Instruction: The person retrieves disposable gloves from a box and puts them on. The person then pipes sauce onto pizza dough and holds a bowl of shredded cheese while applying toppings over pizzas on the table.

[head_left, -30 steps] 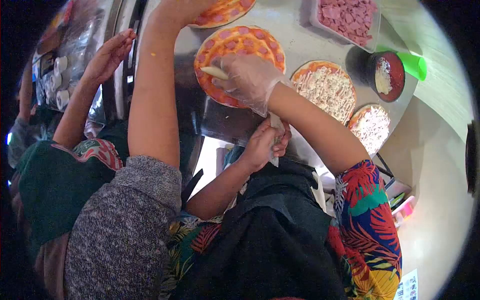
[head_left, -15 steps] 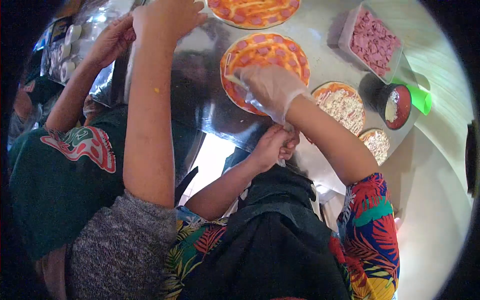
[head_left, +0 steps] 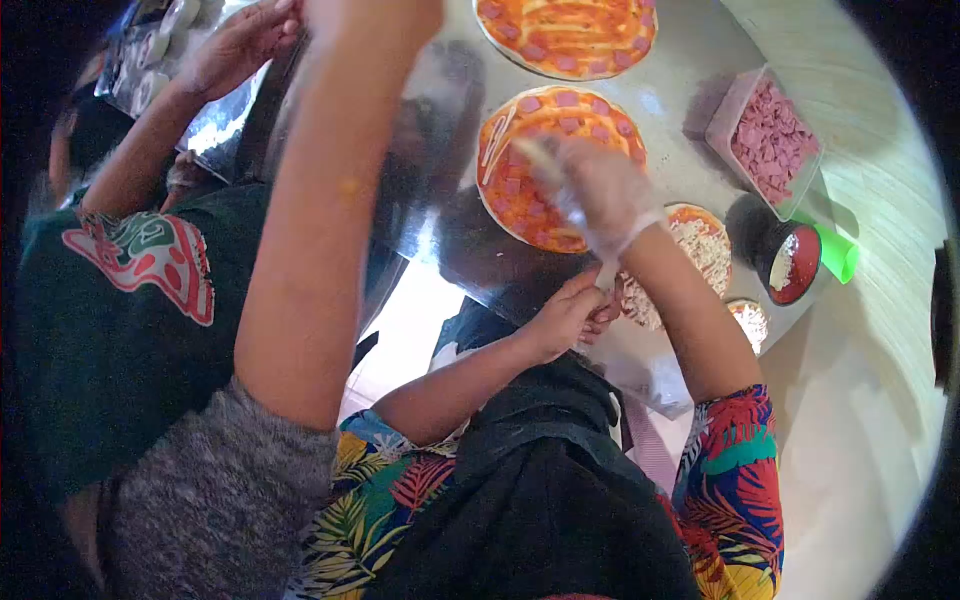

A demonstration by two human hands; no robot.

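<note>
My right hand [head_left: 608, 190], in a clear plastic glove, is closed around a clear piping bag [head_left: 566, 196] with a pale tip. The tip points left over a pizza [head_left: 515, 215] with red sauce and pink ham squares. Thin white lines of sauce [head_left: 494, 143] lie on that pizza's left side. Below, my bare left hand [head_left: 572, 318] is closed on the twisted plastic tail of the bag; its fingers are partly hidden. Just right of my hands lies a smaller pizza [head_left: 700, 245] with shredded white topping, partly covered by my right forearm.
Another sauced pizza [head_left: 565, 35] lies farther back on the metal table [head_left: 455, 150]. At right stand a clear tub of chopped ham [head_left: 772, 145], a dark bowl [head_left: 797, 262] and a green cup [head_left: 838, 253]. A co-worker's bare arm [head_left: 310, 250] reaches across on the left.
My right hand and the bag tip have moved right in view, and more white lines show on the pizza. The whole view has shifted, moving the table's things rightward and down.
</note>
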